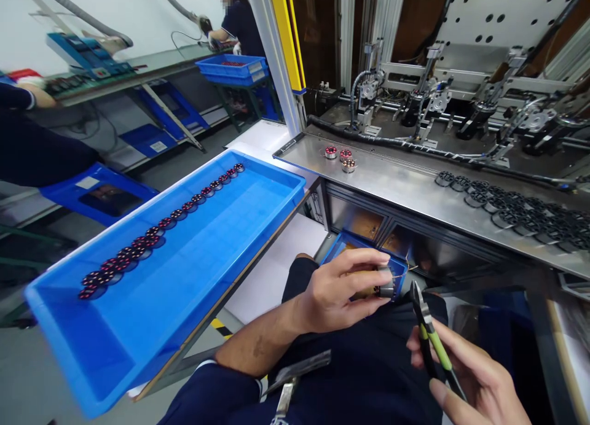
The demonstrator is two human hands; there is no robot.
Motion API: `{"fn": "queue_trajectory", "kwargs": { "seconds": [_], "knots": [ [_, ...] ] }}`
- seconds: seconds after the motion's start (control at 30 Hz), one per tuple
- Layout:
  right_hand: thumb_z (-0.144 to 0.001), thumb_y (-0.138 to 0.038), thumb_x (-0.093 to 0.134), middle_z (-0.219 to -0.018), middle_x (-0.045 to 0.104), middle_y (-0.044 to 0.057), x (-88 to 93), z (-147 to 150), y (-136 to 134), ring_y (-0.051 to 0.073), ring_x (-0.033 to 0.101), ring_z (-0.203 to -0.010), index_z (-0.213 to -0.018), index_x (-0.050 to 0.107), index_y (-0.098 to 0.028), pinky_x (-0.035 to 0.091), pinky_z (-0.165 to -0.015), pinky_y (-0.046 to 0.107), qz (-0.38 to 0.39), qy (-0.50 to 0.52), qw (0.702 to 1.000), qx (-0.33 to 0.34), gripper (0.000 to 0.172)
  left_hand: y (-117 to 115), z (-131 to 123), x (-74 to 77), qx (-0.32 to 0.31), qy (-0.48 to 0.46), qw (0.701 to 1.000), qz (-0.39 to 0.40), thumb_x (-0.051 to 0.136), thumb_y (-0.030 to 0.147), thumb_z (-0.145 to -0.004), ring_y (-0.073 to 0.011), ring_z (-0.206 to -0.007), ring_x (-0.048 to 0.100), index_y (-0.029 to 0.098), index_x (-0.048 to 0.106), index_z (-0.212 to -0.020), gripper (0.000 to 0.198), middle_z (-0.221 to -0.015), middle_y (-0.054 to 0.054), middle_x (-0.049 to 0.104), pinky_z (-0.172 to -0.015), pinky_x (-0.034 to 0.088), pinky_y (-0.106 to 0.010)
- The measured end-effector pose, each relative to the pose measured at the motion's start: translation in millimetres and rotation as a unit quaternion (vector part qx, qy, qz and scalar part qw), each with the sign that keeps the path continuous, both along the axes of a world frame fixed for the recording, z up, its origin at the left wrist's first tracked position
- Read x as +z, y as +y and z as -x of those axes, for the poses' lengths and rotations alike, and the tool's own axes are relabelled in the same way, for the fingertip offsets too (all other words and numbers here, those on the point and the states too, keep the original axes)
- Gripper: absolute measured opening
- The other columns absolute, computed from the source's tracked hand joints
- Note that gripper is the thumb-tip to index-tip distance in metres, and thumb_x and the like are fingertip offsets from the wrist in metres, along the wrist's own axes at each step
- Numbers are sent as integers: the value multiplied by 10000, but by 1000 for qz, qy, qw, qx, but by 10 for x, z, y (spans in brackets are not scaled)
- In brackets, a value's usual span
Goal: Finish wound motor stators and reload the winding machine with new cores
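My left hand (343,290) is closed round a small motor stator (386,284), gripping it above my lap. Thin copper wire ends (408,265) stick out from its right side. In my right hand (465,363) is a pair of side cutters (431,336) with green and black handles. Their jaws point up toward the wire ends, with a gap between. My fingers hide part of the stator. Three wound stators (345,155) with red tops stand on the metal bench ledge (391,188) ahead.
To the left is a long blue tray (207,247) with a row of stators (177,215) along its far side. Many black rings (507,210) cover the ledge's right end. Machine fixtures (433,99) rise behind. Co-workers (246,26) sit at another bench; a blue bin (166,290) lies below.
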State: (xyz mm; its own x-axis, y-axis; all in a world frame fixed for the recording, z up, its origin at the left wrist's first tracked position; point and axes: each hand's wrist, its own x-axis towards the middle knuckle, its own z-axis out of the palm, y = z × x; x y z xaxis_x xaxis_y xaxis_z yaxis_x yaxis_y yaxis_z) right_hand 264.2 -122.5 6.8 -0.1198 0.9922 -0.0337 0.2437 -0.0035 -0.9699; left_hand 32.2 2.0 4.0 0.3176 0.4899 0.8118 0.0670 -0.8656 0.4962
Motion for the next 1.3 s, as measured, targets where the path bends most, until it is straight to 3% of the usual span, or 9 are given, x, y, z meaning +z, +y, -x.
{"fn": "queue_trajectory", "kwargs": {
  "seconds": [0.27, 0.47, 0.83, 1.1, 1.3],
  "knots": [
    [-840, -249, 689, -1086, 762, 108, 127, 85, 24, 250, 752, -947, -1347, 632, -275, 606, -866, 313, 35, 45, 998, 41, 510, 21, 15, -10, 19, 10, 998, -64, 715, -14, -779, -241, -1073, 718, 83, 612, -1181, 426, -1093, -164, 734, -935, 634, -362],
    [-849, -225, 674, -1098, 756, 105, 116, 112, 54, 240, 746, -961, -1353, 625, -282, 597, -892, 322, 45, 52, 997, 47, 509, 12, 14, 26, 10, -19, 998, -53, 719, -57, -748, -235, -1034, 737, 82, 567, -1183, 482, -1053, -175, 762, -900, 645, -356],
    [-864, -266, 651, -917, 742, 106, 149, 184, 100, 197, 724, -755, -1321, 656, -234, 624, -741, 316, 24, 50, 998, 36, 458, -11, 11, -38, -18, -46, 999, -8, 669, -71, -767, -237, -1098, 710, 137, 477, -1361, 658, -1147, -155, 745, -923, 634, -393],
    [-873, -312, 668, -802, 728, 81, 126, 213, 132, 169, 690, -661, -1242, 708, -207, 603, -618, 241, 32, 9, 999, 15, 386, -12, 14, -34, 8, -30, 999, -10, 681, -63, -758, -219, -1062, 722, 135, 515, -1326, 623, -1112, -132, 754, -909, 636, -363],
    [-889, -348, 645, -1008, 757, 109, 34, 128, 122, 209, 744, -830, -1320, 643, -199, 619, -768, 269, 36, -3, 999, -11, 456, 15, 35, -57, 36, -9, 999, -36, 674, -22, -793, -211, -1049, 724, 117, 573, -1262, 500, -1092, -137, 747, -924, 625, -353]
  ]
}}
